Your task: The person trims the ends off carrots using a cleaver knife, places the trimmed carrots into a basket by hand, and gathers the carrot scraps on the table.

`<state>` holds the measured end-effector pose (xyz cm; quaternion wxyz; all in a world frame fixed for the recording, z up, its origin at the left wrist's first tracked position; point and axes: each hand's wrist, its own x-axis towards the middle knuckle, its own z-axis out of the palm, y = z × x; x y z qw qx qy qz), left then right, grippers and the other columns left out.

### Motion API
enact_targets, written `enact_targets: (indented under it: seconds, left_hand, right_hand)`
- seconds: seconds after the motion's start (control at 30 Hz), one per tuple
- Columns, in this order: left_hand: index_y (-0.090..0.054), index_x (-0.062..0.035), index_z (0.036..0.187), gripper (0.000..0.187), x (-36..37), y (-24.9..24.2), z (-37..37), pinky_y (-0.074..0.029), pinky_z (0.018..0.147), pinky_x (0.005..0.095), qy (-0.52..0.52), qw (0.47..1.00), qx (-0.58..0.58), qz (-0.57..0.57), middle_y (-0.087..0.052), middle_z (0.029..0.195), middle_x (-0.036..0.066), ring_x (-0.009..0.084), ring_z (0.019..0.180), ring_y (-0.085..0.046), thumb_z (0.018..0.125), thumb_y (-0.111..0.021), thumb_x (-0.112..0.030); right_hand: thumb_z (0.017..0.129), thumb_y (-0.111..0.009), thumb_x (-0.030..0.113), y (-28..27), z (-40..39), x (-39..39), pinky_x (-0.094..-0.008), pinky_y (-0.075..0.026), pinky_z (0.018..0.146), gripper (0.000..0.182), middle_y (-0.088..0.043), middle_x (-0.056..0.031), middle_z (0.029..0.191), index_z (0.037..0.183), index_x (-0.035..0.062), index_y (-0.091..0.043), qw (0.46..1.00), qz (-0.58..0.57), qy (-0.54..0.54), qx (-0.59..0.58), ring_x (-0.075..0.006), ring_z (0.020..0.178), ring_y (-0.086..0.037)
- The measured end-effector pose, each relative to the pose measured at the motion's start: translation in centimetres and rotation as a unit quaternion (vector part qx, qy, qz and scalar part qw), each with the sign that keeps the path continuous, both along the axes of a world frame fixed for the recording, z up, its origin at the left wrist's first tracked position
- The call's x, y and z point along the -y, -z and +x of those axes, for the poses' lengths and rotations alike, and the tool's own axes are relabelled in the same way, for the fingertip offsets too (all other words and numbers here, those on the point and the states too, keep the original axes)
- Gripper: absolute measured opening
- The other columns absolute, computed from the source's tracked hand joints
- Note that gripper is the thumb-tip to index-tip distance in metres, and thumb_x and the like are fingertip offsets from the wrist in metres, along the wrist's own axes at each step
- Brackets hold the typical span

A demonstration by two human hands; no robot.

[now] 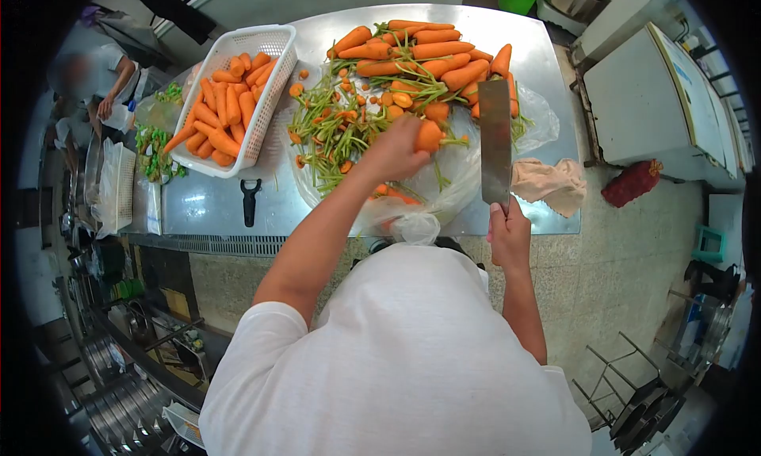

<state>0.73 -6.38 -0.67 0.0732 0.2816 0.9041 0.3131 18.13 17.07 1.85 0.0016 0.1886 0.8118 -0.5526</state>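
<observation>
Right hand (509,232), one: at the near edge of the worktop (208,207), fingers closed round the handle of a cleaver (496,143). Blade points away from the body; which edge is sharp cannot be made out. Risk: a damp handle could twist in the grip and turn the blade off line.

Plastic sheet (458,188), one, clear: bunched at the near edge, spread under carrots and trimmings. Risk: loose folds may slide on the metal or snag the blade.

Peeler (249,202), one, black: flat on the worktop, well apart from both hands.

Cloth (548,185), one, beige: crumpled just right of the cleaver. Risk: a sideways sweep might catch it.

Left hand (399,151), one: fingers gripping a single carrot (429,136) over the middle of the sheet, stalk end toward the cleaver. Risk: fingers close to that end leave little margin for a misjudged stroke; the round root could roll on uneven scraps.

Trimmings (329,143), a heap: green stalks with orange ends, left of the held carrot. Risk: slippery footing for whatever rests there.

Basket (273,111), one, white: holds stalkless carrots (226,111), one overlapping the left rim. Risk: a knock could tip that one out.

Carrot pile (428,50), one, far side, some stalks attached. Risk: pulling from below may send upper roots rolling toward the blade.
</observation>
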Motion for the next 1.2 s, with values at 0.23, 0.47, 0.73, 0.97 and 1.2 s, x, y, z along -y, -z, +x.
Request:
enact_targets:
  seconds: [0.23,0.47,0.73,0.97,1.2]
  left_hand:
    - [-0.062,-0.0047,0.113,0.05,4.3,-5.0,-0.1,-0.049,0.061,0.0302,-0.119,0.928,0.245,0.255,-0.058,0.078,0.002,0.0119,0.068,-0.059,0.096,-0.065,-0.051]
    - [-0.066,-0.005,0.102,0.045,6.7,-4.6,0.2,-0.043,0.052,0.0272,-0.123,0.931,0.276,0.205,-0.055,0.069,-0.002,0.008,0.056,-0.05,0.098,-0.063,-0.05]
    - [-0.062,0.0006,0.103,0.039,6.0,-4.1,1.1,-0.052,0.068,0.0397,-0.155,0.982,-0.027,0.103,-0.062,0.08,0.012,0.0256,0.07,-0.063,0.086,-0.078,-0.031]
    - [-0.055,-0.0081,0.123,0.035,7.1,-1.2,0.3,-0.056,0.09,0.0411,-0.299,0.709,0.09,0.632,-0.065,0.115,0.012,0.0274,0.106,-0.066,0.097,-0.069,-0.026]
    - [-0.051,0.0021,0.125,0.038,9.0,-2.3,1.8,-0.051,0.111,0.0436,-0.287,0.47,0.234,0.801,-0.059,0.127,0.015,0.0292,0.124,-0.058,0.098,-0.065,-0.021]
  right_hand:
    - [0.096,-0.057,0.012,-2.4,-0.6,2.1,-0.0424,-0.054,0.064,0.031,-0.071,-0.0177,0.086,0.125,0.0038,-0.064,0.962,0.191,-0.148,-0.13,-0.0359,0.072,-0.069]
    - [0.089,-0.061,0.01,-2.7,-1.5,2.6,-0.0456,-0.055,0.062,0.041,-0.072,-0.014,0.087,0.13,0.0071,-0.06,0.904,0.301,-0.245,-0.18,-0.0334,0.071,-0.069]
    - [0.095,-0.053,0.016,-3.9,-6.4,8.1,-0.055,-0.053,0.072,0.037,-0.07,-0.0223,0.089,0.131,0.0061,-0.055,0.916,0.306,-0.261,-0.014,-0.0424,0.078,-0.068]
    - [0.099,-0.051,0.017,-1.6,-8.2,8.7,-0.0523,-0.051,0.071,0.029,-0.07,-0.023,0.082,0.122,0.0011,-0.059,0.963,0.096,-0.251,0.006,-0.0425,0.076,-0.068]
    - [0.101,-0.053,0.016,-5.3,-7.3,9.7,-0.0379,-0.047,0.056,0.027,-0.065,-0.0134,0.071,0.119,-0.0045,-0.057,0.978,-0.045,-0.144,-0.148,-0.0267,0.057,-0.062]
